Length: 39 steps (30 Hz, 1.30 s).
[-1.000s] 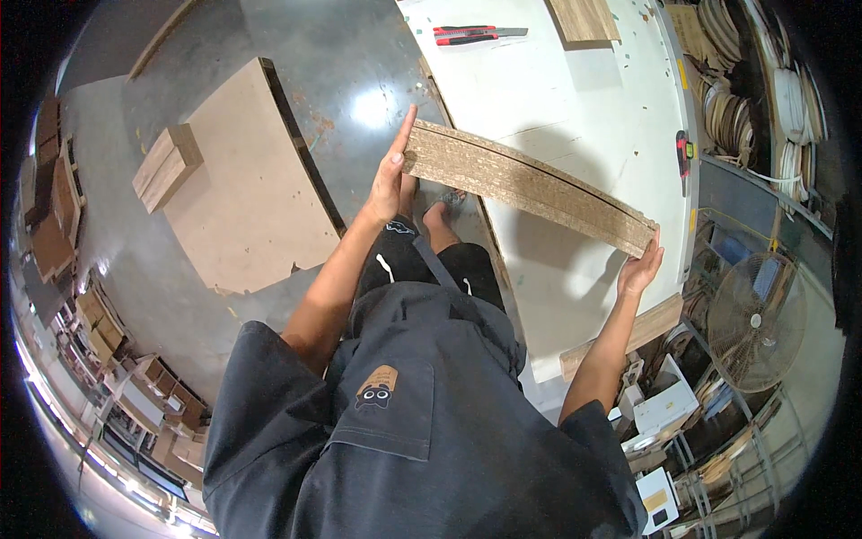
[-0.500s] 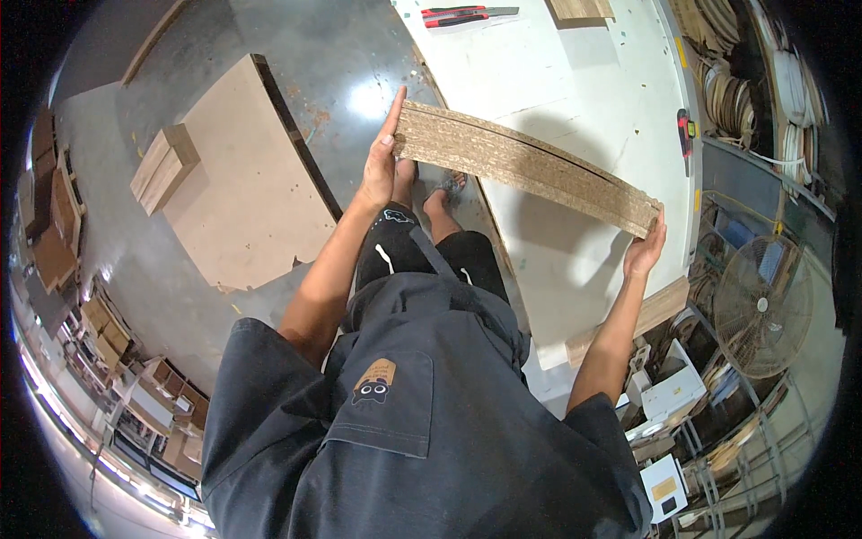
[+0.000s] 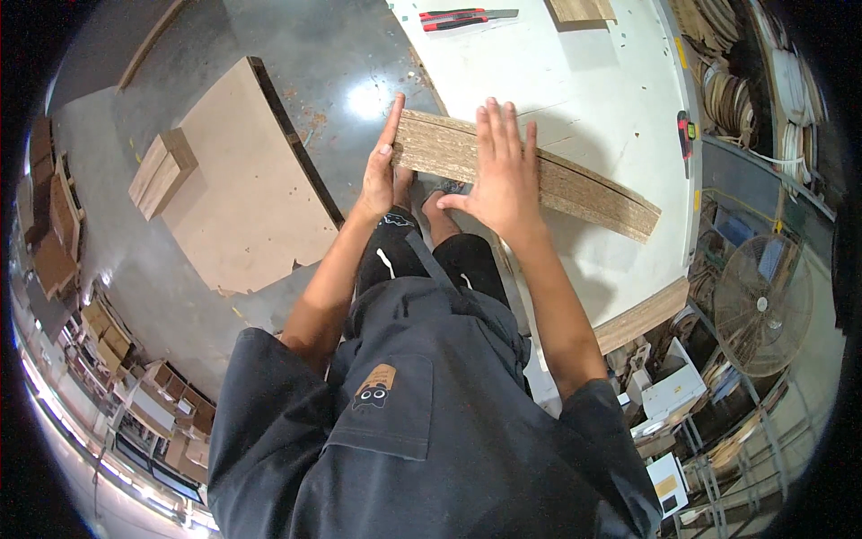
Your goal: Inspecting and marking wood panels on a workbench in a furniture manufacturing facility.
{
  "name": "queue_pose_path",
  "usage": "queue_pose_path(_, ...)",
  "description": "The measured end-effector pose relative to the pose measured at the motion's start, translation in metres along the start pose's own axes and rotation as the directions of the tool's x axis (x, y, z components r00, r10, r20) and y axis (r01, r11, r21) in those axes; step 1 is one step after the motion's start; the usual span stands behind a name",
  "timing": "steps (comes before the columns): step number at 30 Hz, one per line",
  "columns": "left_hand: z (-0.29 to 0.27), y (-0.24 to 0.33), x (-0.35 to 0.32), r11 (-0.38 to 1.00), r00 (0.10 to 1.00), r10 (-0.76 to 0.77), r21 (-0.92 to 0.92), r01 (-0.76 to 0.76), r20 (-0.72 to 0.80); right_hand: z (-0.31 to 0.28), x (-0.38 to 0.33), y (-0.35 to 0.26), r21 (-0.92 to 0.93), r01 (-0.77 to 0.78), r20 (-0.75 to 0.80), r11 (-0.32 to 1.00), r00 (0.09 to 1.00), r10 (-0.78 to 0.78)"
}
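A stack of long wood-grain particleboard strips (image 3: 597,190) slants across in front of me, its left end past the table's edge and its right end over the white tabletop. A dark gap runs lengthwise between the strips. My left hand (image 3: 379,180) grips the left end, palm against the end face, one finger stretched along it and the other fingers mostly hidden. Flat across the strips, left of their middle, is my right hand (image 3: 505,184), open, fingers stretched and thumb out to the side; it covers part of the edge.
The white table (image 3: 503,67) bears a red utility knife (image 3: 467,18) at the far side, another red cutter (image 3: 686,144) at the right edge and wood-grain boards (image 3: 646,316). Left, a large panel (image 3: 242,180) carries a small board stack (image 3: 163,173). A fan (image 3: 763,305) stands right.
My right hand has let go of the strips' right end and moved left onto their face. My left hand stays at the left end; the strips have barely shifted.
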<state>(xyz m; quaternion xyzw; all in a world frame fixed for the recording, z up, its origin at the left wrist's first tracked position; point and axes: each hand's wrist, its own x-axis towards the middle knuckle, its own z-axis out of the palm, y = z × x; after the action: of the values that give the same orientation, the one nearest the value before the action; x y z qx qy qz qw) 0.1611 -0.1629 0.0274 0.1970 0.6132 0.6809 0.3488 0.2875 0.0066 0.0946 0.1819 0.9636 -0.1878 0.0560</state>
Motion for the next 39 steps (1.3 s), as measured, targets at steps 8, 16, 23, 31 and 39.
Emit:
queue_pose_path(8, -0.005, -0.013, -0.001, 0.996, 1.000, 0.030, -0.081, -0.030, -0.003, 0.038, 0.013, -0.004, -0.055, -0.021, -0.127, 0.998, 0.992, 0.014)
queue_pose_path(16, -0.036, -0.016, 0.022, 0.998, 0.998, 0.000, -0.067, -0.004, -0.061, 0.044, 0.012, 0.000, -0.106, -0.025, -0.153, 0.994, 0.988, 0.009)
queue_pose_path(23, -0.035, -0.007, 0.202, 0.470, 0.879, 0.459, 0.806, -0.361, 0.126, 0.048, 0.012, 0.004, -0.134, -0.027, -0.155, 0.991, 0.988, 0.006)
queue_pose_path(31, -0.024, -0.047, 0.247, 0.186, 0.863, 0.308, 0.864, -0.468, 0.401, 0.046, 0.017, -0.005, -0.103, 0.001, -0.148, 0.995, 0.989, -0.016)
queue_pose_path(39, -0.101, -0.084, 0.069, 0.922, 0.943, -0.111, 0.322, 0.215, -0.313, 0.043, 0.019, -0.008, -0.118, -0.046, -0.077, 0.992, 0.996, 0.037)
